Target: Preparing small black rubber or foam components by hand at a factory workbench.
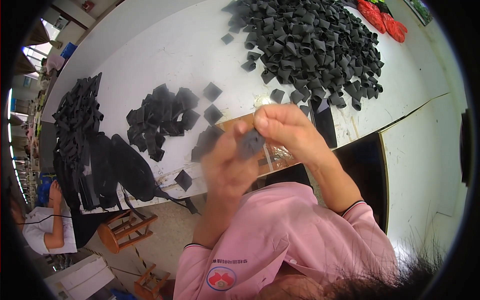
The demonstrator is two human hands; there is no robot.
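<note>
Above the table edge in front of me, both hands are together at a small dark grey piece of sheet material (251,144), which looks curled. My right hand (286,126) is closed in a pinch at the piece's upper edge. Motion blurs my left hand (227,162), but its fingers are closed around the piece's left side. Beneath the hands lies a brown board (240,121) with shiny tape on it. Flat black squares (205,142) lie by my left hand, partly hidden by it. A dark flat slab (325,125) is just right of my right wrist.
A large heap of curled black pieces (305,45) covers the far right of the white table (150,60). Left of me are a pile of flat black pieces (162,115), narrow black strips (75,120) and black cloth (131,167). Red plastic bags (382,22) lie far right. Wooden stools (125,232) and another person (50,227) are at left.
</note>
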